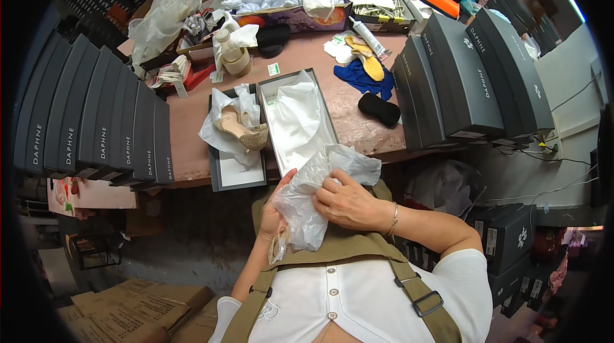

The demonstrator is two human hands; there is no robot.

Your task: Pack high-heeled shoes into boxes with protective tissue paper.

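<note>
Many white-lettered boxes (465, 80); right hand (344, 202) pinching pale wrap (302, 194).

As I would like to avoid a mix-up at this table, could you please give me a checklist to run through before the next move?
1. Right fingers gripping the pale wrapping: ok, the right hand pinches it.
2. Left hand at the wrapping: ok, it is against the left side.
3. Contents of the wrapping identified: cannot tell, its folds hide them.
4. Gold shoe inside the left open box: ok, it lies on crumpled paper.
5. Right open box fully uncovered in view: not ok, the wrapping overlaps its near end.
</note>
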